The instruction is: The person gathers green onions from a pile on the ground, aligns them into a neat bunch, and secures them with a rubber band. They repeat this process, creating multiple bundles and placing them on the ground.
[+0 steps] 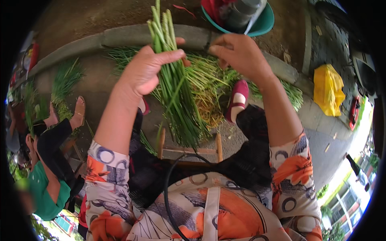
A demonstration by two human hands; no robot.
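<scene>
A bunch of long green stalks with pale ends, like garlic chives (175,90), is gripped in my left hand (147,66), its pale ends pointing away from me and its leaves hanging towards my lap. To the right of the bunch, my right hand (241,54) is raised with fingers bent and thumb near the fingertips; whether something thin is between them I cannot tell. Beneath both hands, a heap of loose green stalks (205,70) lies on the ground, with yellowed trimmings (211,105) on its near side.
Beyond the concrete kerb (126,36) stands a teal basin (265,22) holding a dark container. A yellow plastic bag (328,90) lies at right. More green stalks (68,78) lie at left, near a seated person in green (51,192). Wooden stool legs (219,147) show before my lap.
</scene>
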